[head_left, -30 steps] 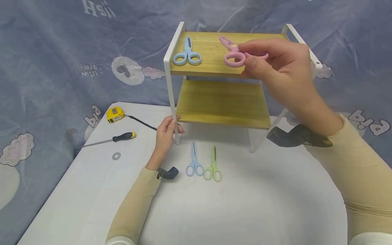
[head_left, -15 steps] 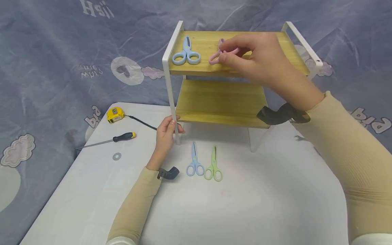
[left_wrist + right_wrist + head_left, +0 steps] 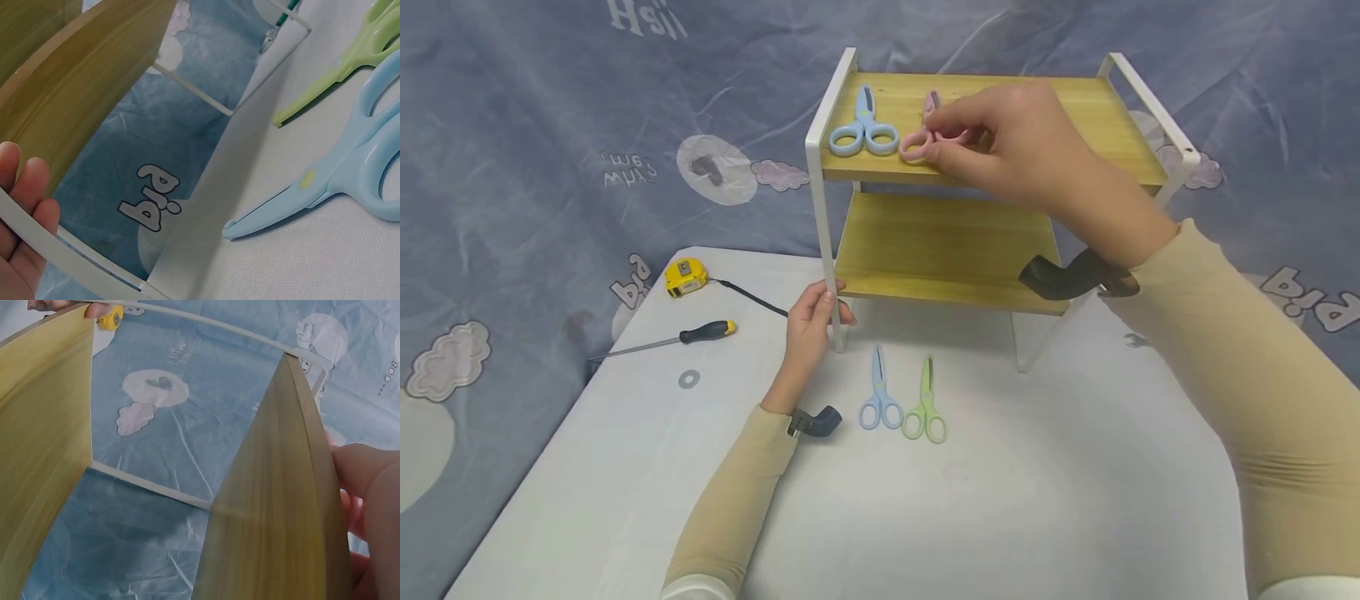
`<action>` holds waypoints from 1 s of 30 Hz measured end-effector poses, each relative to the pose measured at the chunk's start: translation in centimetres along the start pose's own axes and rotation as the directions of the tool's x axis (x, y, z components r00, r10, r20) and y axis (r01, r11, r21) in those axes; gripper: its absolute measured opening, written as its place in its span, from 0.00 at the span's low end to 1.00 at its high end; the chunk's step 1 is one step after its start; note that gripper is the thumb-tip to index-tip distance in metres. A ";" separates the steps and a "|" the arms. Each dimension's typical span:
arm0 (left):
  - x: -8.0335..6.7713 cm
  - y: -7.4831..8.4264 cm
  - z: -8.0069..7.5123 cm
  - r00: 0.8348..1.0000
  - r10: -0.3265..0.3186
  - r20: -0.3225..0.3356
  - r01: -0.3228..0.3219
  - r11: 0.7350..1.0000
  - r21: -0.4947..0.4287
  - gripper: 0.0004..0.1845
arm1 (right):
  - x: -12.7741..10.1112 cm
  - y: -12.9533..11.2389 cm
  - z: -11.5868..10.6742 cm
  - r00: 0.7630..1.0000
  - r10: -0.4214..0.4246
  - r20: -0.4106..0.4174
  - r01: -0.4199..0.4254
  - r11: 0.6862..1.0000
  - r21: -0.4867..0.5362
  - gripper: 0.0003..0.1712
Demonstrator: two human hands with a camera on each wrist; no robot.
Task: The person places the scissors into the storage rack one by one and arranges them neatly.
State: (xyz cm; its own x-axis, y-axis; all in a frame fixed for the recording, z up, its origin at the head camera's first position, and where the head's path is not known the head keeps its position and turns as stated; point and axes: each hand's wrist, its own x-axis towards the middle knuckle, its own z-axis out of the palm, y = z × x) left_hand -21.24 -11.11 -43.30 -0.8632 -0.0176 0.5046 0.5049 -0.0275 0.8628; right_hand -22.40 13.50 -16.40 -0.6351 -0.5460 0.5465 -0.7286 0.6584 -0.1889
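Pink plastic-handled scissors point(image 3: 931, 103) are pinched between the thumb and fingers of the right hand point(image 3: 1022, 137), at the yellowish wooden top shelf point(image 3: 1097, 125), just beside pale blue scissors point(image 3: 864, 117). From where I stand, the left hand point(image 3: 808, 325) grips the slim white rack leg point(image 3: 822, 221). Below, light-blue table scissors point(image 3: 880, 385) and lime-green scissors point(image 3: 927, 398) lie side by side on the white-covered table point(image 3: 1037, 483), blades toward the rack.

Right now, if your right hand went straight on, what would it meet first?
Probably the blue scissors on the top shelf, beside the pink scissors the right hand holds; depth is unclear.
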 end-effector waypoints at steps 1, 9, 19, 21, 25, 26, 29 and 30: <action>0.0 0.0 0.0 1.000 0.002 -0.001 -0.002 1.000 0.004 0.16 | 0.0 -0.1 0.1 1.000 -0.001 -0.004 0.001 1.000 -0.004 0.14; 0.0 0.0 -0.1 1.000 -0.014 -0.012 0.014 1.000 0.026 0.16 | 0.5 -1.6 0.9 0.986 0.165 0.024 -0.165 0.986 0.016 0.17; 0.1 -0.1 0.0 1.000 -0.002 -0.007 0.002 1.000 0.026 0.15 | 0.5 -1.8 1.2 0.970 0.244 -0.005 -0.244 0.969 0.034 0.16; 0.1 0.0 0.1 1.000 -0.001 -0.008 0.001 1.000 0.029 0.15 | 0.5 -1.8 1.3 0.972 0.236 -0.010 -0.236 0.971 0.037 0.16; 0.1 0.0 0.1 1.000 -0.002 -0.007 0.002 1.000 0.028 0.15 | 0.4 -1.8 1.3 0.972 0.233 -0.019 -0.232 0.972 0.033 0.16; 0.1 0.0 0.1 1.000 -0.002 -0.007 0.002 1.000 0.026 0.15 | 0.4 -1.8 1.3 0.972 0.235 -0.019 -0.235 0.972 0.030 0.16; 0.1 -0.1 0.0 1.000 -0.002 -0.007 0.002 1.000 0.023 0.15 | 0.5 -1.9 1.4 0.968 0.251 -0.017 -0.250 0.968 0.024 0.16; 0.0 -0.1 0.0 1.000 -0.002 -0.007 0.003 1.000 0.023 0.15 | 0.5 -1.9 1.4 0.967 0.255 -0.016 -0.254 0.967 0.021 0.16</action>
State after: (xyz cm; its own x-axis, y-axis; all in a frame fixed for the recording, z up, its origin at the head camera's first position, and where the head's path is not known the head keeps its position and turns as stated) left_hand -21.32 -11.08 -43.35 -0.8644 -0.0248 0.5023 0.5025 -0.0043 0.8646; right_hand -21.70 11.21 -16.89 -0.7955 -0.3519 0.4933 -0.5483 0.7645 -0.3389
